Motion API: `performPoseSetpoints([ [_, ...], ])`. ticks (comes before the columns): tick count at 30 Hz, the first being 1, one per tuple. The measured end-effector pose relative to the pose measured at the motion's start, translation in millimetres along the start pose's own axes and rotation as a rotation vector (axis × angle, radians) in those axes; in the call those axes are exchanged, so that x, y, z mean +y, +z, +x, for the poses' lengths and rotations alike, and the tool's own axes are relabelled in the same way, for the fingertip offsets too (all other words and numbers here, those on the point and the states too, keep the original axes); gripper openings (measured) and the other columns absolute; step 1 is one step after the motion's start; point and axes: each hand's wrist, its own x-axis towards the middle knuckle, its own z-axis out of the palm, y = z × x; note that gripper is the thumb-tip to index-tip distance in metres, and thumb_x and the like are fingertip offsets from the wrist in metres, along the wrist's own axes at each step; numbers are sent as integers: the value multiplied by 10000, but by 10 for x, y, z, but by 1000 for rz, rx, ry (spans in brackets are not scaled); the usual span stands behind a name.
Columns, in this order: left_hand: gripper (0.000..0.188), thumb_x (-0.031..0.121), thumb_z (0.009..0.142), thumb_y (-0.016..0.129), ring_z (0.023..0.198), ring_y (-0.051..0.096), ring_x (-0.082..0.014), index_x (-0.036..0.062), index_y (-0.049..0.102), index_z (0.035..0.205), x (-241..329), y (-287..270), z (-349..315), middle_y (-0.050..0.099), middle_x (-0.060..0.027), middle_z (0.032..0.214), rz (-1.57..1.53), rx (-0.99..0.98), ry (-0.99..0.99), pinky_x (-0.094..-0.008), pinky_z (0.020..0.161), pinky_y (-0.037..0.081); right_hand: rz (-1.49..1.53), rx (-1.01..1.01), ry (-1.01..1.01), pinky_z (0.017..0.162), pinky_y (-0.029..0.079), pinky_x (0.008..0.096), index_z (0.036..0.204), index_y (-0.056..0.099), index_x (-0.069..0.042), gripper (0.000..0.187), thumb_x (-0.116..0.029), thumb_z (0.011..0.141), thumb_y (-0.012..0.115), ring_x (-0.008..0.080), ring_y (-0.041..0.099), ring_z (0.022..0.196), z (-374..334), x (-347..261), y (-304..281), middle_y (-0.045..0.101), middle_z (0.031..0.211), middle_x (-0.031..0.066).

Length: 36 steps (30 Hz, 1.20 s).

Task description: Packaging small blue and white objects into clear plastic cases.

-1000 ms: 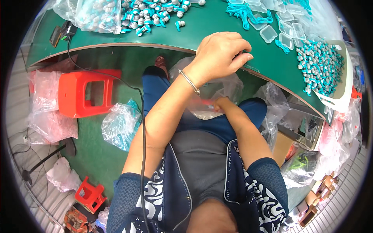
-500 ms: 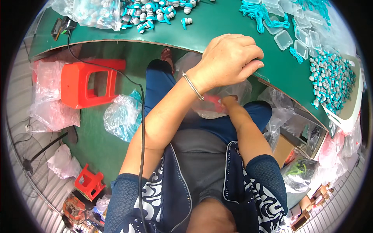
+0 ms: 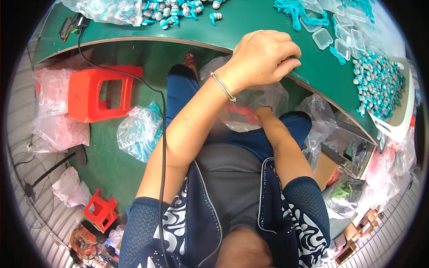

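My left hand [image 3: 267,60], with a bangle on the wrist, is above the table's front edge. Its fingers are curled down and closed, and whatever they may hold is hidden beneath. Lower, at my lap, my right hand [image 3: 262,111] reaches into or behind a clear plastic bag [image 3: 277,97]; its fingers are out of sight. Something red [image 3: 243,114] shows through the bag next to it. On the green table [image 3: 250,18] a grey-and-teal earplug [image 3: 215,18] lies apart from a pile of earplugs [image 3: 174,12].
At right are teal cords [image 3: 297,13], small clear plastic cases [image 3: 322,39] and a white basket [image 3: 400,127] with many earplugs. A black cable [image 3: 163,134] hangs past my left arm. Red stools [image 3: 82,96] and plastic bags [image 3: 139,133] stand on the floor at left.
The whole view has shifted slightly, with the table sitting a little higher. My left hand stays closed over the table edge; my right hand has barely moved by the bag.
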Motion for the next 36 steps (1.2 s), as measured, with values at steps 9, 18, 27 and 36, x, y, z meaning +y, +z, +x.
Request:
performPoseSetpoints([
  [9,104,127,812,723,758,624,-300,68,682,887,13,-53,-24,628,-86,802,5,-7,4,-403,657,500,341,676,-468,946,500,438,1236,646,-46,402,-252,892,608,365,650,1096,-1185,74,-283,686,1173,199],
  [18,112,71,805,724,743,612,-290,64,678,907,137,-129,2,619,-83,784,179,168,-117,-407,678,491,704,1458,-1077,761,523,370,1021,705,-50,183,-56,840,676,273,673,853,-4109,687,-246,708,948,106],
  [27,314,14,780,697,941,595,-317,83,668,1085,104,-732,-189,607,-114,1020,653,320,-327,-415,833,480,199,2206,-46,899,386,457,957,680,-136,194,-39,789,685,262,560,1093,-3692,1297,-1042,635,1080,29],
  [36,246,31,800,696,911,631,-314,73,669,1042,-52,-737,-321,627,-108,958,615,208,-423,-423,769,507,137,2130,-284,988,344,494,984,656,-135,190,-49,817,690,239,591,1040,-3928,1064,-889,646,979,16],
])
